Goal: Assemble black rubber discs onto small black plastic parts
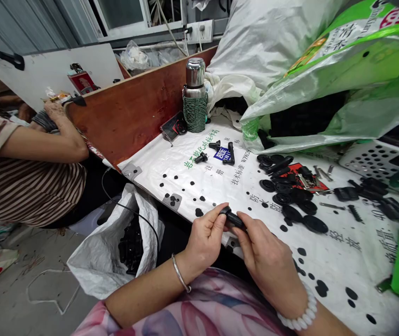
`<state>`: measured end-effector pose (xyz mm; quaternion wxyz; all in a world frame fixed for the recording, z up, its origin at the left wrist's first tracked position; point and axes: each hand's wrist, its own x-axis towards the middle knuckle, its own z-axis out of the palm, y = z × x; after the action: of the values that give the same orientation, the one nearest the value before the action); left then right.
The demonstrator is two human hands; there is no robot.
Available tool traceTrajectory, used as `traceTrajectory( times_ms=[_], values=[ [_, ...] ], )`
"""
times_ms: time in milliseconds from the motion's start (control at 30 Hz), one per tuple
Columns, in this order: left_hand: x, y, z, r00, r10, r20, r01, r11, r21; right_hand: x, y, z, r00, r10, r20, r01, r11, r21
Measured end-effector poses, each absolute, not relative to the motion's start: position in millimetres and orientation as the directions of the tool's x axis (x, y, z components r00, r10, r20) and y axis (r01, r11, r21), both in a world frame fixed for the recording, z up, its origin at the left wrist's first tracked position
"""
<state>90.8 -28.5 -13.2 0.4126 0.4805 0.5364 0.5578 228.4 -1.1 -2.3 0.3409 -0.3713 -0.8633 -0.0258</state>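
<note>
The left hand (204, 235) and right hand (266, 252) both pinch a black rubber fitting (233, 218). Its long axis slants from the left fingertips down into the right fingers, below and left of the heap of black rubber parts (288, 200).

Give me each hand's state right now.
Left hand: closed, holding a black rubber part.
Right hand: closed, holding the same black rubber part.

The left hand (204, 240) and right hand (266, 256) hide most of the small black part (235, 220).
</note>
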Motion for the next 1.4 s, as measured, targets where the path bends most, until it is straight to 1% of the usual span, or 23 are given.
traceTrajectory(
  times_ms=[67,133,333,500,633,700,833,1033,1167,1200,1333,1367,1400],
  values=[
    [91.3,-28.9,-13.6,-0.202,0.975,0.091,0.068,-0.079,0.995,229.5,0.7,-3.7,-0.519,0.59,0.619,0.672,0.729,-0.132],
    [92.0,-28.9,-13.7,-0.217,0.972,0.094,0.086,-0.077,0.993,229.3,4.3,-4.5,-0.53,0.576,0.622,0.683,0.725,-0.09],
    [92.8,-28.6,-11.1,-0.235,0.964,0.121,0.103,-0.099,0.99,230.4,10.1,-0.8,-0.534,0.574,0.62,0.672,0.734,-0.101],
    [93.2,-28.7,-11.3,-0.235,0.963,0.131,0.147,-0.098,0.984,237.1,6.5,3.7,-0.572,0.576,0.585,0.627,0.766,-0.141],
    [93.9,-28.0,-14.9,-0.237,0.962,0.137,0.164,-0.099,0.981,237.6,8.6,0.9,-0.584,0.564,0.584,0.638,0.764,-0.1],
    [93.8,-28.1,-16.1,-0.243,0.961,0.135,0.169,-0.095,0.981,236.2,10.4,-0.4,-0.575,0.574,0.583,0.643,0.757,-0.112],
    [93.5,-28.6,-16.3,-0.232,0.962,0.141,0.203,-0.094,0.975,233.6,10.7,0.6,-0.562,0.619,0.549,0.647,0.742,-0.175],
    [95.4,-29.3,-16.8,-0.237,0.958,0.164,0.222,-0.111,0.969,232.2,9.6,4.6,-0.545,0.702,0.458,0.65,0.699,-0.298],
    [89.6,-30.3,-12.8,-0.158,0.977,0.145,0.201,-0.112,0.973,234.4,10.6,11.1,-0.544,0.739,0.399,0.631,0.673,-0.386],
    [86.4,-30.8,-10.0,-0.121,0.983,0.135,0.203,-0.109,0.973,235.5,10.2,13.3,-0.547,0.75,0.372,0.615,0.661,-0.43],
    [70.3,-33.3,6.1,0.032,0.992,0.126,0.206,-0.13,0.97,240.9,5.4,18.6,-0.554,0.799,0.233,0.482,0.536,-0.693],
    [66.5,-33.4,10.1,0.058,0.991,0.12,0.178,-0.129,0.976,242.1,4.1,18.3,-0.553,0.801,0.227,0.451,0.517,-0.728],
    [63.0,-33.1,13.7,0.079,0.991,0.105,0.139,-0.116,0.984,242.9,3.2,17.4,-0.551,0.797,0.246,0.431,0.525,-0.734]
  ],
)
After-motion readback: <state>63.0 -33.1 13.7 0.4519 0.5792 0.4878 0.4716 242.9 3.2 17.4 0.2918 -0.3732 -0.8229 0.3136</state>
